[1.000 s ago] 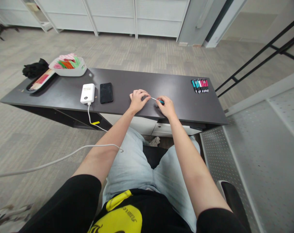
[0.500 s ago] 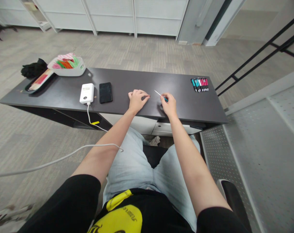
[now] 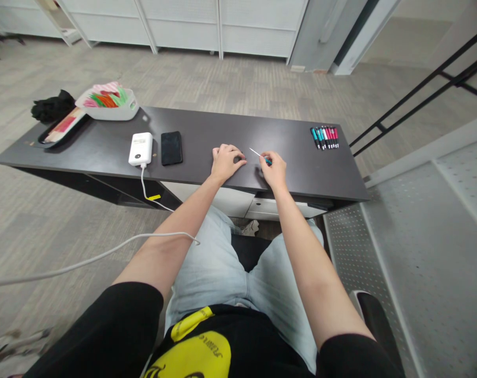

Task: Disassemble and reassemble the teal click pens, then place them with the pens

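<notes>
In the head view, my right hand (image 3: 275,169) is closed around a teal pen barrel (image 3: 268,161) just above the desk. From it a thin white pen refill (image 3: 255,151) sticks out, pointing up and left toward my other hand. My left hand (image 3: 225,161) rests on the dark desktop (image 3: 207,126), its thumb and forefinger curved together at the tips. Whatever those fingertips hold is too small and dark to make out. A gap separates the refill's end from the left fingertips.
A row of several teal, white and pink pens (image 3: 324,138) lies at the desk's right. Left of my hands are a black phone (image 3: 171,148), a white power bank (image 3: 140,149) with a cable, a white basket (image 3: 118,113), a black tray (image 3: 61,137) and black cloth (image 3: 52,106).
My left hand has shifted slightly right, its thumb and forefinger more arched. The right hand keeps its hold on the pen barrel and has hardly moved. The view has tilted a little.
</notes>
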A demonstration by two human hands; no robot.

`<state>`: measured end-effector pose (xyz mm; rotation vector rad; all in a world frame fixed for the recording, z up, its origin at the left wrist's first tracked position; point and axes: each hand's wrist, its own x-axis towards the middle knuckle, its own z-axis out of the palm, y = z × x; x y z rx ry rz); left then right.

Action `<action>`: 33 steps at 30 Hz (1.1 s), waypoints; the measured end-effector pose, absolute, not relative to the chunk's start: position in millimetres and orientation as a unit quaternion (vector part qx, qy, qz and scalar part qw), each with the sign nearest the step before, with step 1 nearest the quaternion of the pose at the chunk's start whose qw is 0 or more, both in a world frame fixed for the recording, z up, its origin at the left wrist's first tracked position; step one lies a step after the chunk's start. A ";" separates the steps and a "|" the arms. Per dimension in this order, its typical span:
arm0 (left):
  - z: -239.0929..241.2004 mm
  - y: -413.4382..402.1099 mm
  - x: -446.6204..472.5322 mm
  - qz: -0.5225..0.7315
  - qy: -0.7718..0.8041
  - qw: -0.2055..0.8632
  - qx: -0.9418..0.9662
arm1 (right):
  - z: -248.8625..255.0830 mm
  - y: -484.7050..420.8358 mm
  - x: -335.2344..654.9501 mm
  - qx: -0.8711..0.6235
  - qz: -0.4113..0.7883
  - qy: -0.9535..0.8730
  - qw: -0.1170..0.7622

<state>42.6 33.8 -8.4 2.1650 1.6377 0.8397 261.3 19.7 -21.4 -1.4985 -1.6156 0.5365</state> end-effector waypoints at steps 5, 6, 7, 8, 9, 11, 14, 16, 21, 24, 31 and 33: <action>-7.6 32.1 41.6 0.299 0.586 0.147 0.739 | -21.4 18.3 260.3 -0.606 0.201 -0.660 0.397; -7.4 31.4 40.9 0.306 0.584 0.146 0.738 | -22.2 18.5 260.6 -0.599 0.200 -0.669 0.392; -7.3 30.6 40.0 0.313 0.579 0.145 0.738 | -23.1 18.9 260.8 -0.591 0.199 -0.679 0.386; -7.3 29.8 39.2 0.318 0.573 0.145 0.742 | -24.0 19.3 261.1 -0.585 0.198 -0.689 0.381; -7.5 29.2 38.5 0.319 0.564 0.144 0.748 | -24.8 19.5 261.3 -0.579 0.197 -0.696 0.376; -8.5 28.6 37.5 0.313 0.546 0.143 0.764 | -25.8 19.9 261.7 -0.569 0.195 -0.707 0.372; -11.0 30.3 37.1 0.320 0.537 0.135 0.769 | -26.0 20.5 262.5 -0.553 0.203 -0.712 0.382; -12.5 32.6 37.1 0.339 0.558 0.127 0.747 | -25.4 21.6 263.4 -0.553 0.213 -0.697 0.404; -12.7 34.7 37.4 0.367 0.624 0.100 0.682 | -21.8 24.4 265.6 -0.610 0.232 -0.579 0.489; -11.0 29.9 39.5 0.339 0.608 0.074 0.714 | -19.0 23.6 265.5 -0.623 0.240 -0.551 0.501; -7.6 21.0 43.4 0.248 0.521 0.052 0.815 | -22.1 22.1 264.5 -0.589 0.250 -0.578 0.507; -6.9 21.6 43.0 0.235 0.506 0.057 0.828 | -24.4 23.3 264.9 -0.581 0.252 -0.585 0.506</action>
